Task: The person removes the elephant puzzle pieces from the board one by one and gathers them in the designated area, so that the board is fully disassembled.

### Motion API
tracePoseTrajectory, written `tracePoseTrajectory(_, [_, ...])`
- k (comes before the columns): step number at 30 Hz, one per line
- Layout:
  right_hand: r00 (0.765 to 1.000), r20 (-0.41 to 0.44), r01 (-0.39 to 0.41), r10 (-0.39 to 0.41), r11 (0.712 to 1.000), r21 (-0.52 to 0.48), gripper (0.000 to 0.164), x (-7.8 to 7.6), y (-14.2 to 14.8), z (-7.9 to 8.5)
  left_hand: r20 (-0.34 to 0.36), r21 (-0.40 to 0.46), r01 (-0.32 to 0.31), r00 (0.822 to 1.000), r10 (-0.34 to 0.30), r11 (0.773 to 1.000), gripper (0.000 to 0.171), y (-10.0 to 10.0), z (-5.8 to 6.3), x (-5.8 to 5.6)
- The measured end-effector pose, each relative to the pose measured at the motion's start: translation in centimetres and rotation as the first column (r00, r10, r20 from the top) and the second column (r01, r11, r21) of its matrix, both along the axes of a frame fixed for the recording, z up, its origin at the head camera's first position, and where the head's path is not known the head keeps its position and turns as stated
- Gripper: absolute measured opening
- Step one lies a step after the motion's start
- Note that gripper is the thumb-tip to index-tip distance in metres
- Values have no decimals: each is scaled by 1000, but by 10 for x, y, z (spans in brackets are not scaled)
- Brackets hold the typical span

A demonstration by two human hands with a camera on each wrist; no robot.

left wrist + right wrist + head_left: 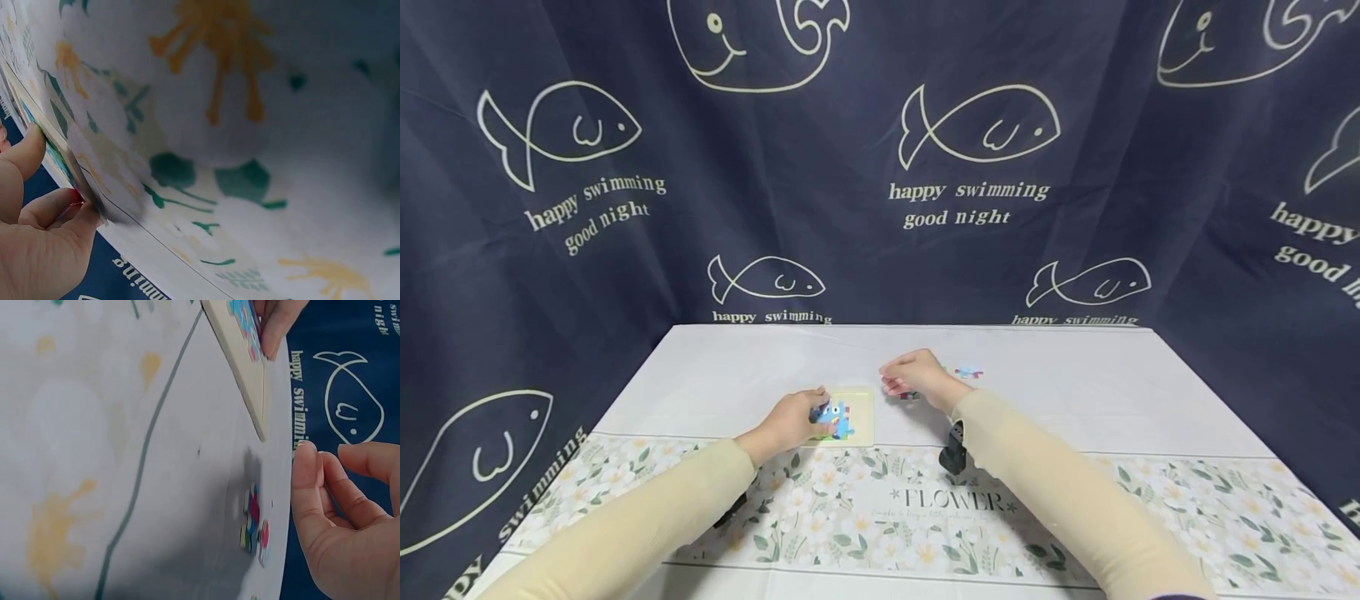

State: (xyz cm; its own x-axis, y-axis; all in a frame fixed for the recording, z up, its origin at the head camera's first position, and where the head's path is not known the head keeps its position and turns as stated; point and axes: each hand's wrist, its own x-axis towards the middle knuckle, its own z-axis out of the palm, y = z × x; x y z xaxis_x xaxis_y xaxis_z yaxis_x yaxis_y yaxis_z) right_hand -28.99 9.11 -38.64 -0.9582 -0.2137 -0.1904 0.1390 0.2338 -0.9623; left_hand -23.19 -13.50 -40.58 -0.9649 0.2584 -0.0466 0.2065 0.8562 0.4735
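A cream puzzle board [862, 425] lies on the table, with a picture of a blue cartoon creature [832, 412] partly filled in with pieces. My left hand [793, 423] holds the board at its left side, thumb [34, 147] on the picture and other fingers at the edge; part of the picture is hidden under them. To the right of the board, my right hand [919, 377] hovers over the table with loosely bent fingers [306, 481], and nothing shows in them. Below it lie loose jigsaw pieces [252, 519], partly covered by the hand in the head view.
Another loose piece [968, 372] lies farther back to the right. A floral runner [850, 517] printed with "FLOWER" crosses the front of the white table [1075, 375]. Dark blue fish-print cloth [865, 167] hangs behind and at both sides.
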Motion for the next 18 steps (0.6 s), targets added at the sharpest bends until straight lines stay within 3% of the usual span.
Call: tracePoseTrajectory(18, [998,41,-52,51,998,30,21,8,-32,1,-24,25,35,999,-34,999,68,-2,-1,1])
